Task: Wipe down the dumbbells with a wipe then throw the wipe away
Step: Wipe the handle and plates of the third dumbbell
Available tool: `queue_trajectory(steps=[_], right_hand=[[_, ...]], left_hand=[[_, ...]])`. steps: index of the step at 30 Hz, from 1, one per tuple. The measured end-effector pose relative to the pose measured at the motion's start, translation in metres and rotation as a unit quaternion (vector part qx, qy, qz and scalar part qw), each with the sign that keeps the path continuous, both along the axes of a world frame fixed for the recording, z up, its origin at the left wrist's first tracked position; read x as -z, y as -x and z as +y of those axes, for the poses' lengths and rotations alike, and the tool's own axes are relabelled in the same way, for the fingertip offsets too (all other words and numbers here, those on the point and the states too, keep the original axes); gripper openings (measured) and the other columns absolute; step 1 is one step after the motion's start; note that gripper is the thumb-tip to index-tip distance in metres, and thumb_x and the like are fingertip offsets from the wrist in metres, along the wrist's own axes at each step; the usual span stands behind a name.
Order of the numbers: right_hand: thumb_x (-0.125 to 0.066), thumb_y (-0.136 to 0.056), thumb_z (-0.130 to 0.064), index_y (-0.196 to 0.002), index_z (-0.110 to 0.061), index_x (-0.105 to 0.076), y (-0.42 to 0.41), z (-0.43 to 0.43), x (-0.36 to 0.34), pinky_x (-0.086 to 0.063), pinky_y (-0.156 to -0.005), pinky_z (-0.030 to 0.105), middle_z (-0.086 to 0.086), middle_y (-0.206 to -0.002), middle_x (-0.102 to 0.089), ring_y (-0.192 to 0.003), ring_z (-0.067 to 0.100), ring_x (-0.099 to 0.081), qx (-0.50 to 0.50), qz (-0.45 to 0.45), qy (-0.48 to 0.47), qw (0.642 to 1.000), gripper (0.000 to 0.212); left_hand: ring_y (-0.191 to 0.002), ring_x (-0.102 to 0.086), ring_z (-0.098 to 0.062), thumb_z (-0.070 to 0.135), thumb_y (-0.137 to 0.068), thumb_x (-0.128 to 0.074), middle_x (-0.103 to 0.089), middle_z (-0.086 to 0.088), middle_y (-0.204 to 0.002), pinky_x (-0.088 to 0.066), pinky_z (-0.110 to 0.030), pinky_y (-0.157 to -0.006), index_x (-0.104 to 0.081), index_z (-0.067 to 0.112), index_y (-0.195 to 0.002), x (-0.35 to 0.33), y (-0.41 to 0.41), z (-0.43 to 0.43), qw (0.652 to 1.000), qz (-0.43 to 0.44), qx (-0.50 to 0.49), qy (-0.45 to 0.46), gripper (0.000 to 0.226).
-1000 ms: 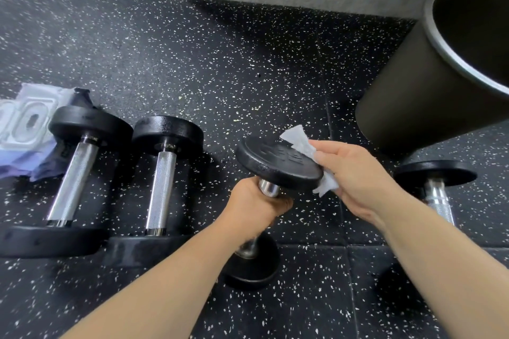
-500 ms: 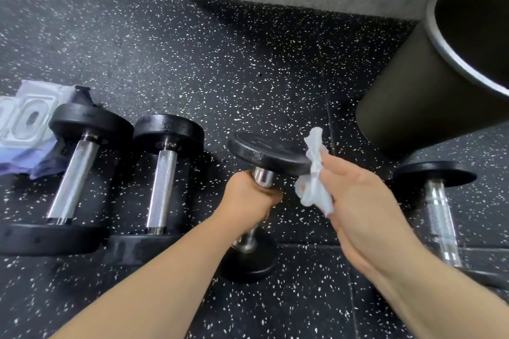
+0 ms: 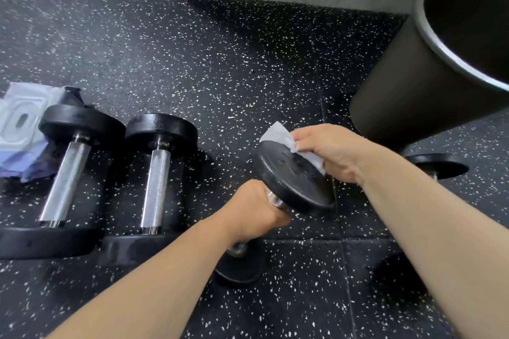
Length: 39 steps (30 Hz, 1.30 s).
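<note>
Dim, even overhead light — soft shadows, sheen on the chrome, wide-angle bending and slight blur at edges.

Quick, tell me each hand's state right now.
Left hand: closed round the handle of the tilted dumbbell.
Right hand: holding the wipe, fingers curled, against the dumbbell's upper plate.

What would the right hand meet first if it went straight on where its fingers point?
The right hand presses the wipe on the top plate of the held dumbbell. It points left, so it would likely slide across that plate first; depth beyond is unclear.
</note>
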State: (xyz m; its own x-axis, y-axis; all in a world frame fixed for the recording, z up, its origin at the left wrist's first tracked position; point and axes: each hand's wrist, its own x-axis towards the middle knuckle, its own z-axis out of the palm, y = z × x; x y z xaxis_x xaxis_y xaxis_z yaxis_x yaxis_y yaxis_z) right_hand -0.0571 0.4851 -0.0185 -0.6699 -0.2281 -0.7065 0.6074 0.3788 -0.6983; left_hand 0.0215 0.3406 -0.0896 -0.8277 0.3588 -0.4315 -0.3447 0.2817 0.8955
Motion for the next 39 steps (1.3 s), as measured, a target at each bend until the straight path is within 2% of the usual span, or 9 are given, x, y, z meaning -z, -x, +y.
queue_trajectory(steps=[8,13,15,19,23,31,33,35,39], right_hand=[[-0.048,-0.086,0.002,-0.083,-0.003,-0.066,0.005,-0.026,-0.016,-0.039,-0.067,0.032,0.006,-0.072,-0.054,-0.066,0.019,-0.048,-0.134,0.105,-0.010,0.985,0.019],[-0.050,-0.087,0.002,-0.064,-0.021,-0.066,-0.003,-0.040,-0.043,-0.035,-0.062,0.033,0.003,-0.066,-0.050,-0.068,0.020,-0.043,-0.253,0.138,0.020,0.957,0.036],[-0.049,-0.086,0.003,-0.061,-0.022,-0.066,0.000,-0.038,-0.044,-0.039,-0.064,0.033,0.006,-0.068,-0.052,-0.066,0.020,-0.046,-0.261,0.139,0.014,0.955,0.040],[-0.051,-0.085,0.005,-0.079,-0.003,-0.069,0.010,-0.029,-0.028,-0.047,-0.057,0.017,0.002,-0.064,-0.059,-0.054,0.006,-0.054,-0.183,0.109,-0.015,0.977,0.021],[-0.053,-0.085,0.000,-0.068,-0.012,-0.068,0.011,-0.012,-0.003,-0.041,-0.070,0.034,0.009,-0.069,-0.060,-0.068,0.023,-0.053,-0.088,0.051,0.004,0.995,0.025],[-0.042,-0.091,0.004,-0.105,0.000,-0.067,-0.021,0.025,0.017,-0.055,-0.067,0.032,0.014,-0.095,-0.070,-0.077,0.021,-0.067,0.170,-0.067,0.155,0.971,0.029],[-0.047,-0.086,0.003,-0.107,0.001,-0.067,-0.037,0.025,0.017,-0.057,-0.063,0.029,0.014,-0.098,-0.072,-0.074,0.019,-0.068,0.223,-0.063,0.184,0.955,0.029],[-0.050,-0.086,0.004,-0.109,0.001,-0.067,-0.051,0.019,0.016,-0.058,-0.057,0.024,0.013,-0.102,-0.073,-0.073,0.016,-0.069,0.282,-0.038,0.198,0.938,0.028],[-0.051,-0.095,0.000,-0.104,-0.010,-0.070,-0.078,0.002,0.007,-0.057,-0.078,0.027,0.007,-0.096,-0.076,-0.085,0.016,-0.071,0.311,0.111,0.096,0.939,0.023]], left_hand=[[-0.042,-0.028,-0.012,0.006,-0.058,-0.059,-0.033,0.008,-0.042,-0.023,-0.021,-0.044,-0.033,0.018,-0.044,-0.001,-0.001,-0.005,1.000,0.002,0.025,0.007,0.032],[-0.040,-0.032,-0.002,-0.008,-0.065,-0.066,-0.036,0.011,-0.045,-0.029,-0.017,-0.043,-0.036,0.014,-0.053,-0.007,-0.001,-0.003,0.999,0.027,0.030,-0.011,0.039],[-0.044,-0.033,-0.009,0.003,-0.058,-0.066,-0.037,0.008,-0.048,-0.029,-0.022,-0.048,-0.037,0.019,-0.051,-0.004,-0.001,-0.002,1.000,0.014,0.012,-0.007,0.034],[-0.053,-0.028,-0.015,0.014,-0.055,-0.063,-0.033,0.009,-0.050,-0.025,-0.027,-0.050,-0.039,0.021,-0.042,-0.001,-0.002,-0.001,1.000,-0.007,0.019,0.009,0.028],[-0.055,-0.026,-0.017,0.008,-0.059,-0.065,-0.029,0.011,-0.048,-0.023,-0.029,-0.052,-0.034,0.021,-0.042,-0.004,-0.002,-0.002,0.999,-0.022,0.024,0.000,0.037],[-0.045,-0.031,-0.014,-0.004,-0.067,-0.066,-0.037,0.006,-0.043,-0.026,-0.022,-0.047,-0.044,0.006,-0.049,-0.007,-0.001,-0.009,0.998,-0.056,-0.008,0.014,0.030],[-0.041,-0.031,-0.014,-0.005,-0.069,-0.065,-0.038,0.001,-0.045,-0.025,-0.019,-0.044,-0.046,-0.007,-0.060,-0.010,0.002,-0.011,0.998,-0.054,-0.026,0.021,0.021],[-0.033,-0.032,-0.010,-0.004,-0.071,-0.064,-0.040,0.000,-0.044,-0.025,-0.016,-0.039,-0.043,0.001,-0.057,-0.013,0.006,-0.013,0.996,-0.057,-0.054,0.034,0.025],[-0.030,-0.036,-0.009,-0.002,-0.075,-0.063,-0.046,-0.002,-0.044,-0.030,-0.016,-0.037,-0.042,0.011,-0.057,-0.013,0.013,-0.012,0.990,-0.086,-0.107,0.034,0.031]])
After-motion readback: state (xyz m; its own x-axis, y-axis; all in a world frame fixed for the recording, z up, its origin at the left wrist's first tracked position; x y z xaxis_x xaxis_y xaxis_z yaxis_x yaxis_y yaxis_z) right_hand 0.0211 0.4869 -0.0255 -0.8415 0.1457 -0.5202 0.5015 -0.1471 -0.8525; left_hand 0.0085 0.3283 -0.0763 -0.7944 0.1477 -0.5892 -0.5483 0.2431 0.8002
